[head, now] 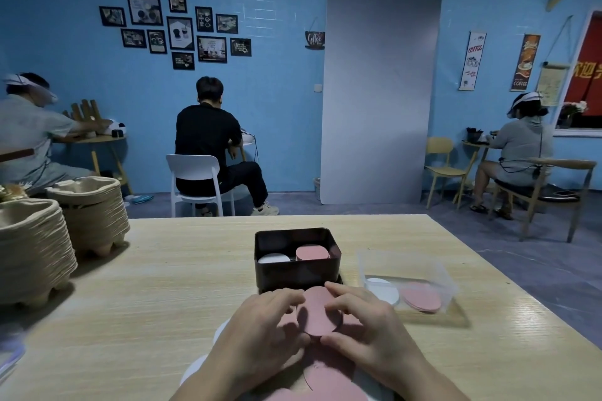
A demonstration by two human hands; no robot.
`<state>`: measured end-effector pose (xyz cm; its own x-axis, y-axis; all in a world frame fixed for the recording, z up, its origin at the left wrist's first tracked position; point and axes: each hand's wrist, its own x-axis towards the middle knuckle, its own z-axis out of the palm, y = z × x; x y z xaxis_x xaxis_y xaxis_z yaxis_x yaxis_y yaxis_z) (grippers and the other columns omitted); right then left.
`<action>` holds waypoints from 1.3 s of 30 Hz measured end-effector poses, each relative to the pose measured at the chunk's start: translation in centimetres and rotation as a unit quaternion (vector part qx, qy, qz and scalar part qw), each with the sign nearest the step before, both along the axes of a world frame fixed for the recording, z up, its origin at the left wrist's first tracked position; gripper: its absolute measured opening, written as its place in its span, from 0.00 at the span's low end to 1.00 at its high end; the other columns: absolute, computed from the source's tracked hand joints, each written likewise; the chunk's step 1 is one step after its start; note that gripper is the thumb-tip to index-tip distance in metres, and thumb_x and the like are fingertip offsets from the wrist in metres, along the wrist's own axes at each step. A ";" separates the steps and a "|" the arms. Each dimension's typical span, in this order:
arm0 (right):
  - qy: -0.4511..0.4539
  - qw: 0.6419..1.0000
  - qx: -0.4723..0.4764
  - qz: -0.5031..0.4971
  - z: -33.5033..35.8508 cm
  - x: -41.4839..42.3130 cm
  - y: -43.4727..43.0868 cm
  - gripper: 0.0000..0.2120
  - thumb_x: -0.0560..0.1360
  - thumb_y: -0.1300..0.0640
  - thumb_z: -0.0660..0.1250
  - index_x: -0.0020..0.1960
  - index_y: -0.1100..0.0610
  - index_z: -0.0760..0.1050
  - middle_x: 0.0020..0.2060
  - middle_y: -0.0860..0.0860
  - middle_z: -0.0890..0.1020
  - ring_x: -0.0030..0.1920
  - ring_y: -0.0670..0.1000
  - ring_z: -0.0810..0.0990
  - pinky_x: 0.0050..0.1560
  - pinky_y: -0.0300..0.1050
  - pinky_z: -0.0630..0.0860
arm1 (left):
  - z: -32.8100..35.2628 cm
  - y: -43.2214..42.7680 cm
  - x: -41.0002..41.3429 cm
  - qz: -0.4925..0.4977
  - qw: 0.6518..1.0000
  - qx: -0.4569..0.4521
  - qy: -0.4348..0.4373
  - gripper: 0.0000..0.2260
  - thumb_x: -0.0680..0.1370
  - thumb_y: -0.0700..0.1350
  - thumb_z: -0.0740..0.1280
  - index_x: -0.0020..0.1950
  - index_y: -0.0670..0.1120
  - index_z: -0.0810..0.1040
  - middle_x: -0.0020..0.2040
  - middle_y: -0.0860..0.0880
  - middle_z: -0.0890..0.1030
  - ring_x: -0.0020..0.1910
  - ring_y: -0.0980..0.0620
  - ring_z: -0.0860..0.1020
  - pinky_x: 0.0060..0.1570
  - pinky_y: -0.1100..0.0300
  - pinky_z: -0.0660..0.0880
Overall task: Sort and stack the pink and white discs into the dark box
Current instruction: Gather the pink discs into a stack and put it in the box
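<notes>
The dark box (pixel 294 275) stands on the wooden table straight ahead of me. Inside it sit a white stack of discs (pixel 273 258) on the left and a pink stack (pixel 312 252) on the right. Just in front of the box, my left hand (pixel 260 329) and my right hand (pixel 365 325) together hold a small stack of pink discs (pixel 317 312), fingers curled round its edges. Loose pink discs (pixel 325 381) and a few white discs (pixel 195 369) lie under my hands and wrists near the table's front edge.
A clear plastic bag (pixel 413 273) with white and pink discs lies right of the box. Two tall stacks of pulp cup carriers (pixel 81 215) stand at the table's left. Other people sit at small tables by the blue wall.
</notes>
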<state>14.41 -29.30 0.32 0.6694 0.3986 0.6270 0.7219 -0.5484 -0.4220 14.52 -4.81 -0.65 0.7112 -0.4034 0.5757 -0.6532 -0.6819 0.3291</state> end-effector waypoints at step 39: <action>0.042 0.998 -0.010 -0.048 -0.2 -0.2 -0.5 0.15 0.68 0.47 0.80 0.46 0.54 0.79 0.58 0.50 0.82 0.67 0.46 0.76 0.57 0.52 0.79 | 0.4 0.0 0.0 0.105 0.988 0.074 0.088 0.22 0.69 0.66 0.66 0.58 0.58 0.70 0.50 0.57 0.78 0.50 0.51 0.75 0.50 0.50 0.75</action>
<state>14.19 -29.82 0.08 0.7554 0.3414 0.5593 0.6276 -0.6221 -0.4681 14.50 -4.85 -0.23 0.8717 -0.3072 0.3817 -0.4344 -0.8449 0.3122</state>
